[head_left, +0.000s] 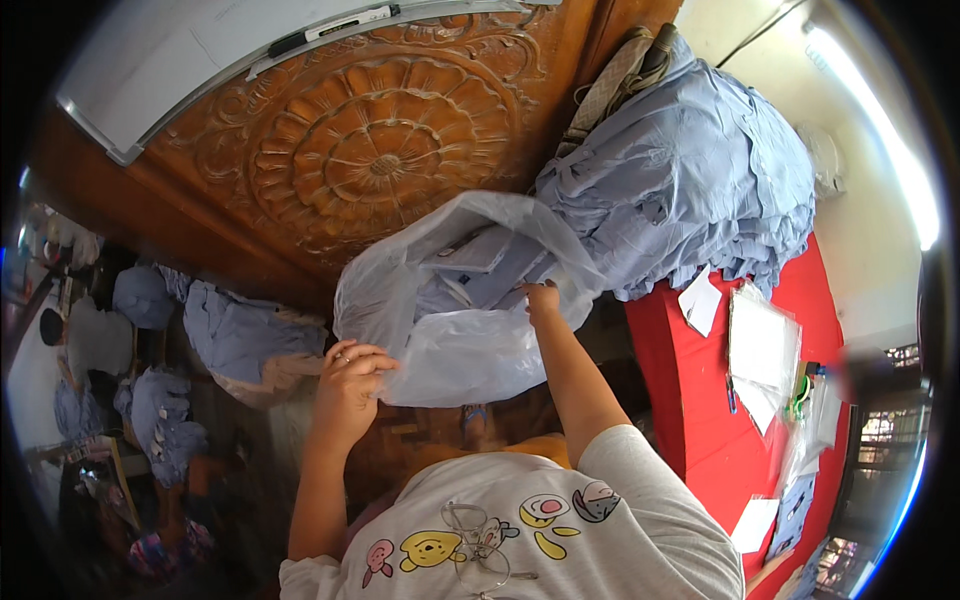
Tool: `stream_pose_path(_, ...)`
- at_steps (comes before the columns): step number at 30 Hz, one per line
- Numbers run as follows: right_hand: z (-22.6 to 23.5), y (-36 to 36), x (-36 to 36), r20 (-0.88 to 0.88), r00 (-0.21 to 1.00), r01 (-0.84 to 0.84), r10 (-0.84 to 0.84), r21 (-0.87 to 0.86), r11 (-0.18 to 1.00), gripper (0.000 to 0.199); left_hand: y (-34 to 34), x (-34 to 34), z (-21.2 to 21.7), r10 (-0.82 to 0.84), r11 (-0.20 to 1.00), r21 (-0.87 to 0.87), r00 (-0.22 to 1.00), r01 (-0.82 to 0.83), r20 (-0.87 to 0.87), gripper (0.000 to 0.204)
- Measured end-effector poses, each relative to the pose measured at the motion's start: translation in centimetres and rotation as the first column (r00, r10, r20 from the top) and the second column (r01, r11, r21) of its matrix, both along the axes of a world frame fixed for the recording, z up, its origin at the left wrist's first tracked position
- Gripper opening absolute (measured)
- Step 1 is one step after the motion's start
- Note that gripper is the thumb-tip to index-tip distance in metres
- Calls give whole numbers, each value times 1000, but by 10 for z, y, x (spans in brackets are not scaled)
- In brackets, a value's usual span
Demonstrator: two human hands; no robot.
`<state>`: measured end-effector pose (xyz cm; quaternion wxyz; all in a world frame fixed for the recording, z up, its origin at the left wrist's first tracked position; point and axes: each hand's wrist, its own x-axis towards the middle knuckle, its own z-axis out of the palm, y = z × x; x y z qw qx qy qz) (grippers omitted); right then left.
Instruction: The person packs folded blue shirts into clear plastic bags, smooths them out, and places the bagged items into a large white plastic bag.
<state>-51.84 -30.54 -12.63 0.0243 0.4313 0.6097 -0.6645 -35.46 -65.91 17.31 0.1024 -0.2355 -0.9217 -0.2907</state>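
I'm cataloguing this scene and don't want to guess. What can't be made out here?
Head view: how deep the blue-grey cloth goes; the cloudy front wall of the plastic bag veils it.
Head view: what the right grip touches; its own angle hides the contact.
Head view: the dark shape near the right edge; blur.

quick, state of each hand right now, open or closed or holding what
Left hand: closed, holding the edge of the plastic bag.
Right hand: at the blue garments in the bag; its grip cannot be told.
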Motion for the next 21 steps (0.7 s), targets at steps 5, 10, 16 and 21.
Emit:
stream_pose_path(5,57,35,59,-162,860,-503,484,-105,858,60,-5,-12,-9,-16,999,50,996,11,87,9)
stream_pose_path(10,313,82,144,-573,555,-735,602,1,678,56,5,-44,-24,-122,983,-104,962,151,244,14)
stream_pose_path(16,600,146,248,-493,172,30,853,868,496,64,46,-163,-52,181,958,236,982,-166,-45,27)
stream_pose_path(21,717,157,387,11,538,245,843,955,-169,60,74,-282,-126,452,834,352,892,-425,7,38)
